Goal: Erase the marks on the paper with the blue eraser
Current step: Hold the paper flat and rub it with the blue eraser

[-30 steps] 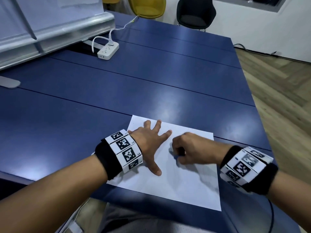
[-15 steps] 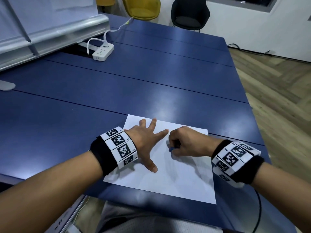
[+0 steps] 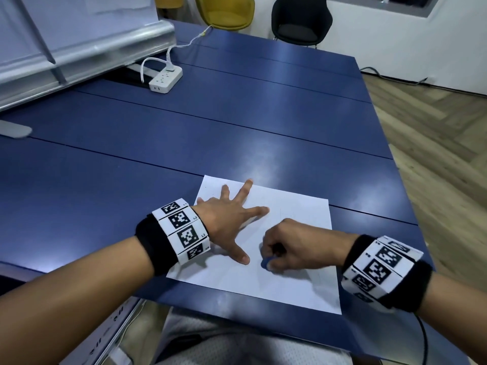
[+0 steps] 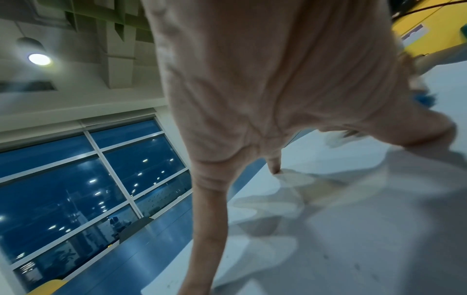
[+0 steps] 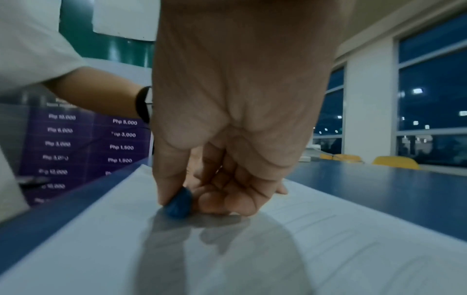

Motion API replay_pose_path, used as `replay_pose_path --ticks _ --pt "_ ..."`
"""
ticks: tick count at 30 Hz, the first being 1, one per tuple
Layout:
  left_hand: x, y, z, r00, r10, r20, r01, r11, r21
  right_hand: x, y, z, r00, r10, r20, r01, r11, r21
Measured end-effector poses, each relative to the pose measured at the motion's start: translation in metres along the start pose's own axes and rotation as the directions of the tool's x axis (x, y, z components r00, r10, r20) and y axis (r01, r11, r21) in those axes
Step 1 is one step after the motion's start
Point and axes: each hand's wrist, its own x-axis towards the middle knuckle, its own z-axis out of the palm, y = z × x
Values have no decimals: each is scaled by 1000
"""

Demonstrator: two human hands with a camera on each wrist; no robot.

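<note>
A white sheet of paper (image 3: 295, 283) lies near the front edge of the blue table (image 3: 237, 122). My left hand (image 3: 232, 222) presses flat on the sheet's left part, fingers spread. My right hand (image 3: 287, 248) pinches the small blue eraser (image 3: 264, 264) between thumb and fingers, its tip down on the paper just right of my left thumb. The right wrist view has the blue eraser (image 5: 178, 205) touching the paper (image 5: 252, 259), with faint ruled lines to its right. In the left wrist view the spread left hand (image 4: 252, 99) rests on the paper (image 4: 353, 219) and the eraser (image 4: 424, 97) shows at the far right.
A white power strip (image 3: 165, 79) with its cable sits at the back left of the table, beside a whiteboard frame (image 3: 79, 54). A yellow chair (image 3: 226, 11) and a black chair (image 3: 300, 19) stand beyond the far edge. Wooden floor (image 3: 434, 127) lies to the right.
My right hand with the eraser has slid toward me, down the sheet, to a spot beside my left thumb. My left hand stays pressed on the paper.
</note>
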Motion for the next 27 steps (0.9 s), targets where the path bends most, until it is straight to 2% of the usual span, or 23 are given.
replay_pose_path --ticks 2,5,9,11,14,15,19,23,24,27 --pt "-7 5 2 999 37 -15 -37 999 15 3 7 -6 997 25 -79 -26 1000 -9" --pt "-12 11 6 994 101 -45 -101 995 2 3 9 0 991 31 -131 -31 1000 1" --pt "-14 10 9 995 98 22 -96 993 -70 0 10 3 985 53 -161 -47 998 42" --pt "-16 15 11 995 80 58 -76 995 -67 -4 5 9 992 19 -121 -15 999 33" --pt "-18 19 14 996 60 67 -56 997 -56 -5 -10 12 997 -55 50 55 999 1" --pt "-18 19 14 996 58 66 -54 997 -56 -2 -10 6 998 -42 54 42 999 4" --pt "-17 18 14 996 63 56 -60 997 -44 6 1 -4 995 29 -95 -23 998 64" --pt "-19 20 12 998 44 51 -44 999 -18 -7 -8 13 997 -35 71 33 999 27" --pt "-20 20 12 998 44 45 -43 999 -13 -5 -5 8 998 -20 62 19 1000 17" --pt "-19 18 12 998 47 31 -47 999 9 0 12 -8 993 44 -110 -45 999 -8"
